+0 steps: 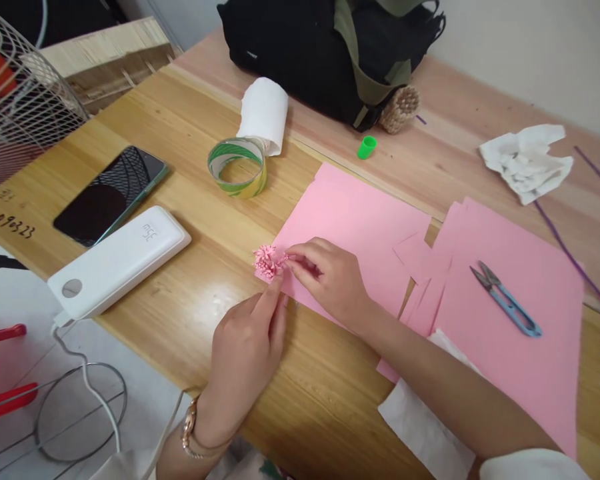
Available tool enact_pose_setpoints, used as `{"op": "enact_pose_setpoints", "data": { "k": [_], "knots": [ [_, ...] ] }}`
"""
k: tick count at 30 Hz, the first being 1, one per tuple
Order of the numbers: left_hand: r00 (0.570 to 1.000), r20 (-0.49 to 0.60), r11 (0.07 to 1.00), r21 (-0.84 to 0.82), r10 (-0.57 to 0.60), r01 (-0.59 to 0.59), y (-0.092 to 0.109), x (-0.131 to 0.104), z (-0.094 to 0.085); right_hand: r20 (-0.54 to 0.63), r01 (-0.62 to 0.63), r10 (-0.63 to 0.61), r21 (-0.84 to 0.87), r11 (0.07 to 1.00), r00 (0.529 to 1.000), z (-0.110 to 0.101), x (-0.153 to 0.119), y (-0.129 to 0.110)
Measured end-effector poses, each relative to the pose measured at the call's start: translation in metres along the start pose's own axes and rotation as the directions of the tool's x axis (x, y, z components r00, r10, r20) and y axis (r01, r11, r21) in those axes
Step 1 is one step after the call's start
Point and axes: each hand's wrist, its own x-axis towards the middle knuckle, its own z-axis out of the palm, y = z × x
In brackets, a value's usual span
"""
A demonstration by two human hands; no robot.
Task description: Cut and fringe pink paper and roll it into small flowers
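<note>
Fringed pink tuft (266,261) is pinched by right hand (333,277); touched by left hand (247,333), whose grip cannot be told.

Pink tuft (266,260): one end prob. hidden in R hand (333,277) — strands too sm. to count; bag (285,60) cut off @ top.
</note>
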Motion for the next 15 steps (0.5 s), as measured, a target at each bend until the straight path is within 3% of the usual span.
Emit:
{"op": "enact_pose_setpoints", "data": {
  "k": [9,15],
  "knots": [
    [0.995,0.072,0.997,0.024,0.067,-0.069,0.0035,0.0043,-0.0013,-0.01,0.014,-0.013,0.09,0.996,1.0,-0.0008,0.001,0.0003],
    [0.985,0.172,0.99,0.138,0.016,-0.04,0.0081,0.0079,-0.0008,-0.064,0.042,-0.034,0.139,0.989,0.997,0.0026,0.0009,0.0007]
  ]
}}
